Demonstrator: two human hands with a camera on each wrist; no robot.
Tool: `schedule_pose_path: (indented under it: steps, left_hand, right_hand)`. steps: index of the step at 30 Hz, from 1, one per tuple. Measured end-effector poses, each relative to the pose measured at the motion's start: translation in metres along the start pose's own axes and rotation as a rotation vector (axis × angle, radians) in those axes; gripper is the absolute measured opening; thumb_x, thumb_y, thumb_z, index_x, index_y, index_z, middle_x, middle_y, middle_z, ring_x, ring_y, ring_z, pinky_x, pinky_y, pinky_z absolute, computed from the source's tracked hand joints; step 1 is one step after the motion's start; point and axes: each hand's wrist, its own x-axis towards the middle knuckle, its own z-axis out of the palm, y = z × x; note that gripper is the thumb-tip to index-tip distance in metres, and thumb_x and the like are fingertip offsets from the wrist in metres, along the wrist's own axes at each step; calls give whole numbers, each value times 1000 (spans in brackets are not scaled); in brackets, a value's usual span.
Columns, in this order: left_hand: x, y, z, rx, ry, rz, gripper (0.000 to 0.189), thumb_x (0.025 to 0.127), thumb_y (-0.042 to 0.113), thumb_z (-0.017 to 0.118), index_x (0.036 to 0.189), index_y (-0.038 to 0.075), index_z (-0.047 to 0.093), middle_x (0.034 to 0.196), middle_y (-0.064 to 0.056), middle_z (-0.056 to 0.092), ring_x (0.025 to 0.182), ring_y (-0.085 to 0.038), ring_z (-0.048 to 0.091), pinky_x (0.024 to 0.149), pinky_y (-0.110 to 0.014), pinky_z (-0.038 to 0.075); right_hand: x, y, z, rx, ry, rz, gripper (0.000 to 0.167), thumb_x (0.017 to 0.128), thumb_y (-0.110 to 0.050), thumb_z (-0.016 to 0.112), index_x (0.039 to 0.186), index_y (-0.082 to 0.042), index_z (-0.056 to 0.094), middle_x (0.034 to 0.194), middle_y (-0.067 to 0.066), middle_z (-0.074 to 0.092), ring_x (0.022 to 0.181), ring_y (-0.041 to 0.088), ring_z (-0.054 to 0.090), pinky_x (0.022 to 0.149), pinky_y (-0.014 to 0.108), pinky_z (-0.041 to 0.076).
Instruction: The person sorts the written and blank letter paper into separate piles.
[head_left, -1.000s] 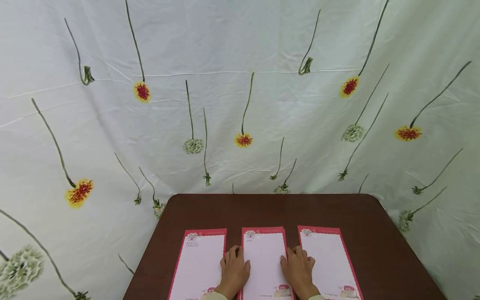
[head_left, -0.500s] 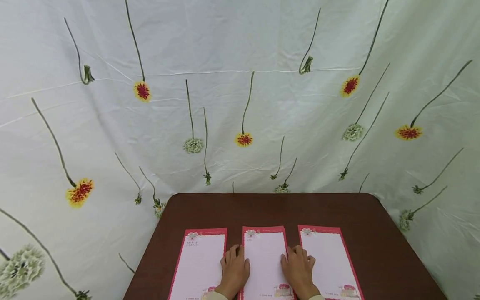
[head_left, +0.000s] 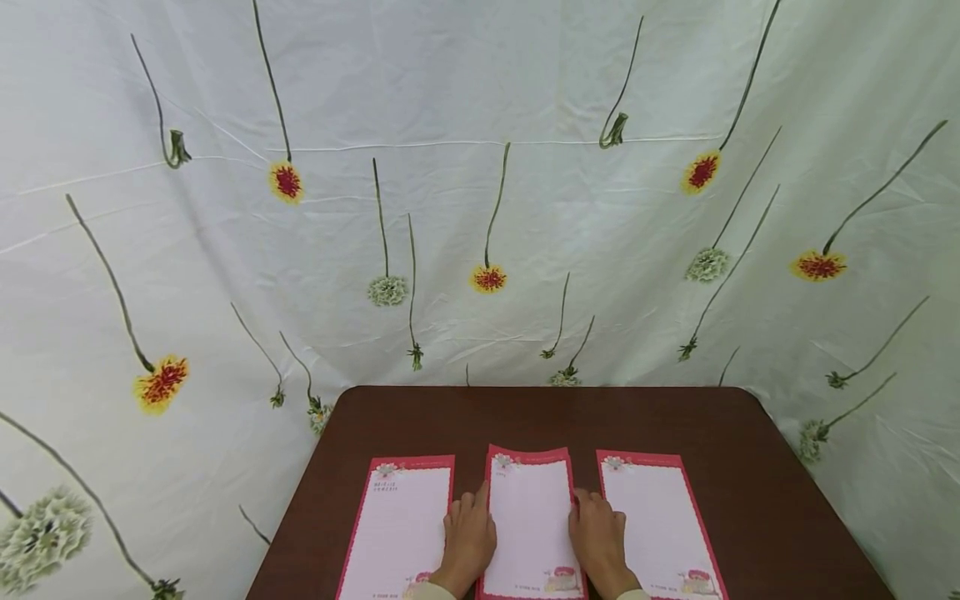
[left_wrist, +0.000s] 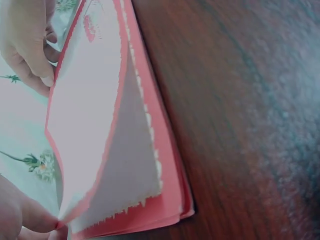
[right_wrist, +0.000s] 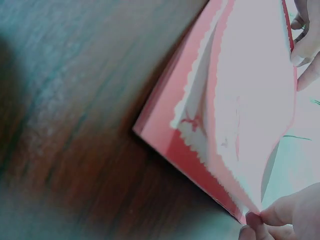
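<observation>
My left hand (head_left: pixel 470 533) and right hand (head_left: pixel 598 537) are on either side of the middle pink-bordered sheet of letter paper (head_left: pixel 531 525). In the left wrist view, the left thumb and fingers (left_wrist: pixel 37 217) pinch a corner of this sheet, which bows up off the stack of matching sheets (left_wrist: pixel 150 165) below. The right wrist view shows the right thumb and fingers (right_wrist: pixel 275 215) pinching the opposite edge near its corner. A flower is printed at the sheet's top left and a pink picture at its bottom right.
To the left lies another pink-bordered sheet (head_left: pixel 401 533) with two short lines of writing near its top. A similar sheet (head_left: pixel 654 525) lies to the right. All rest on a dark brown table (head_left: pixel 540 417), with a white flower-printed cloth (head_left: pixel 450 100) hanging behind.
The middle top sheet has come up off its stack, its top edge now curved and higher in the head view. Both hands have shifted slightly and pinch its edges.
</observation>
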Motion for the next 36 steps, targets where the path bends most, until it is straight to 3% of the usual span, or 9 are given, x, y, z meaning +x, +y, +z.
schedule_pose_path:
  steps: [8,14,20,26,36]
  left_hand:
    - [7,-2,-12,-77,46,-3,37,98,2,63,135,-1,64,104,-16,66,98,-36,59,76,-49,39]
    - [7,-6,-23,-111,88,-3,37,97,0,62,133,-1,64,97,-12,65,93,-33,58,72,-43,34]
    - [9,-19,-31,-100,101,-35,38,97,2,61,135,0,64,99,-13,65,93,-33,57,73,-45,34]
    - [10,-32,-49,-109,82,-85,42,96,1,58,138,1,61,95,-7,61,92,-29,54,75,-46,33]
    - [9,-57,-70,-95,123,-132,46,93,1,59,139,2,61,93,-4,59,91,-28,54,75,-47,33]
  right_hand:
    - [5,-8,-4,120,-9,13,25,94,-8,73,117,3,74,94,15,74,90,35,74,78,52,58]
    - [6,-20,-2,216,9,3,23,94,-5,71,115,1,75,86,5,67,76,17,64,73,42,57]
    - [7,-34,0,243,46,-44,22,92,-2,70,113,2,76,85,4,69,74,15,63,68,39,55]
    - [7,-51,5,294,27,-46,23,93,-3,69,115,0,75,85,2,70,75,14,66,68,37,55]
    - [7,-82,22,361,9,-37,23,93,-2,69,116,-1,76,85,2,68,75,12,61,68,34,53]
